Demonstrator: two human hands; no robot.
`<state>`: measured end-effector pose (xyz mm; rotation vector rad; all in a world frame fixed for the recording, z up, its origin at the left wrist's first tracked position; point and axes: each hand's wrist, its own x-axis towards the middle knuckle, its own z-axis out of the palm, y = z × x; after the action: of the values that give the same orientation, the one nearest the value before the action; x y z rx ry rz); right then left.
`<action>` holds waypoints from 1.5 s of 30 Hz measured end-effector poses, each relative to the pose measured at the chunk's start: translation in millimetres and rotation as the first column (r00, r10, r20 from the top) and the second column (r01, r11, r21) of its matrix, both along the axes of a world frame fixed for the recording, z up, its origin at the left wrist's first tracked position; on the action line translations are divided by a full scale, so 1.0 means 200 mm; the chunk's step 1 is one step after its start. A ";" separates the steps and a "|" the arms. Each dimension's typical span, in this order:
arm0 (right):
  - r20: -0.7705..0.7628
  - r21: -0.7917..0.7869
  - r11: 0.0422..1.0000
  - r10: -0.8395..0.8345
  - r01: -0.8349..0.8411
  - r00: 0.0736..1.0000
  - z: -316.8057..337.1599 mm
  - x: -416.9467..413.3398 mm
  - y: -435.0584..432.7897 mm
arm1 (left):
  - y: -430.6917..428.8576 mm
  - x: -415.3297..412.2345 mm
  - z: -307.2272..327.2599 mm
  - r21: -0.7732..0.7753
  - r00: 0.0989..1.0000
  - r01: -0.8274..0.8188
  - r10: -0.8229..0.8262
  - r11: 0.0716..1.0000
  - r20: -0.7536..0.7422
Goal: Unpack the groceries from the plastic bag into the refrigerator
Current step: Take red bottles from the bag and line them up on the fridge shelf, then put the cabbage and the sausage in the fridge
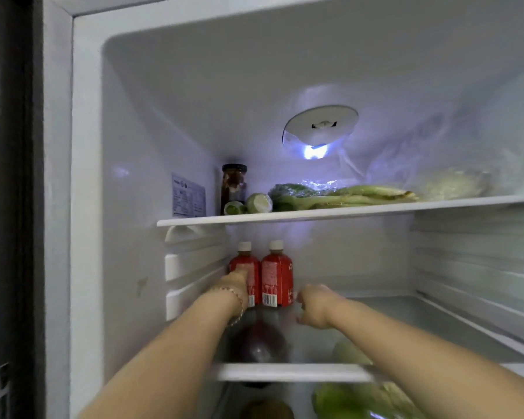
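Observation:
Two red bottles with white caps stand side by side at the back left of the refrigerator's middle glass shelf [436,325]. My left hand [236,285] reaches in and grips the left red bottle [245,263] low on its side. The right red bottle [277,276] stands upright and free. My right hand [315,305] hovers just to the right of it, fingers loosely curled and holding nothing, with a small gap to the bottle. The plastic bag is out of view.
The top shelf [345,211] holds a dark jar [233,186], cut green vegetables [259,203], leafy greens [339,196] and a bagged cabbage [454,184]. More greens [360,400] lie below the middle shelf. The refrigerator's left wall [127,237] is close to my left arm.

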<state>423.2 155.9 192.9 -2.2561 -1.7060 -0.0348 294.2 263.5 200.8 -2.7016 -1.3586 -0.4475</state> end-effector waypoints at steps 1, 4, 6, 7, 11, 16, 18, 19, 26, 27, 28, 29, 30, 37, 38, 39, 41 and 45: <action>0.037 0.010 1.000 0.015 -0.016 0.999 0.01 -0.02 -0.06 | -0.05 -0.02 0.00 0.020 1.000 0.003 -0.003 1.000 0.006; 0.081 0.070 0.996 0.047 -0.053 0.996 0.03 -0.05 -0.19 | -0.33 -0.11 0.06 -0.077 0.988 -0.005 0.017 0.997 0.151; 0.118 0.093 0.990 0.091 -0.103 0.989 0.04 -0.09 -0.26 | -0.53 -0.18 0.09 -0.085 0.981 -0.035 0.051 0.996 0.188; 0.128 0.105 0.984 0.130 -0.144 0.983 0.04 -0.12 -0.30 | -0.62 -0.22 0.09 -0.072 0.984 -0.048 0.060 0.996 0.170; 0.117 0.164 0.925 0.328 -0.344 0.937 0.03 -0.36 -0.48 | -0.99 -0.47 0.05 -0.128 0.974 -0.145 0.164 0.981 0.158; 0.151 0.080 0.818 0.556 -0.570 0.818 -0.12 -0.81 -0.79 | -1.43 -0.94 -0.08 -0.217 0.894 -0.434 0.448 0.874 0.018; 0.157 0.002 0.736 0.669 -0.677 0.727 -0.23 -1.04 -0.93 | -1.65 -1.16 -0.18 -0.259 0.830 -0.543 0.557 0.799 -0.021; 0.158 -0.051 0.686 0.723 -0.726 0.672 -0.28 -1.17 -1.01 | -1.77 -1.28 -0.24 -0.276 0.794 -0.590 0.608 0.759 -0.027; 0.221 -0.310 0.226 0.962 -0.923 0.161 -0.74 -2.10 -1.87 | -2.96 -2.03 -0.76 -0.347 0.416 -0.874 0.892 0.340 -0.175; 0.219 -0.355 0.159 0.972 -0.921 0.083 -0.80 -2.22 -2.03 | -3.18 -2.12 -0.84 -0.360 0.334 -0.900 0.920 0.246 -0.206; 0.217 -0.398 0.090 0.976 -0.913 0.001 -0.86 -2.33 -2.21 | -3.41 -2.21 -0.92 -0.375 0.243 -0.916 0.943 0.145 -0.228; 0.219 -0.445 0.027 0.973 -0.895 -0.080 -0.91 -2.44 -2.39 | -3.65 -2.28 -0.99 -0.391 0.159 -0.919 0.955 0.051 -0.249; 0.219 -0.488 -0.041 0.961 -0.872 -0.168 -0.97 -2.54 -2.59 | -3.91 -2.33 -1.04 -0.407 0.084 -0.913 0.958 -0.035 -0.273; 0.109 -0.633 -0.400 0.802 -0.663 -0.588 -1.28 -3.02 -4.10 | -5.68 -2.30 -1.28 -0.484 -0.375 -0.717 0.863 -0.501 -0.338; 0.096 -0.643 -0.438 0.768 -0.628 -0.633 -1.30 -3.04 -4.31 | -5.90 -2.26 -1.30 -0.483 -0.431 -0.684 0.837 -0.546 -0.336; 0.086 -0.654 -0.471 0.731 -0.592 -0.677 -1.31 -3.05 -4.52 | -6.10 -2.21 -1.31 -0.485 -0.482 -0.650 0.811 -0.585 -0.332; 0.081 -0.659 -0.532 0.652 -0.531 -0.754 -1.33 -3.06 -4.91 | -6.47 -2.11 -1.33 -0.494 -0.574 -0.588 0.761 -0.640 -0.302; 0.078 -0.686 -0.590 0.522 -0.426 -0.849 -1.37 -3.10 -5.60 | -7.10 -1.92 -1.39 -0.538 -0.731 -0.432 0.630 -0.724 -0.262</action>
<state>-195.8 -963.1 -81.0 1.1518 -3.3636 -0.4177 -89.9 -1156.3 -77.6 0.5737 -3.3728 -0.3756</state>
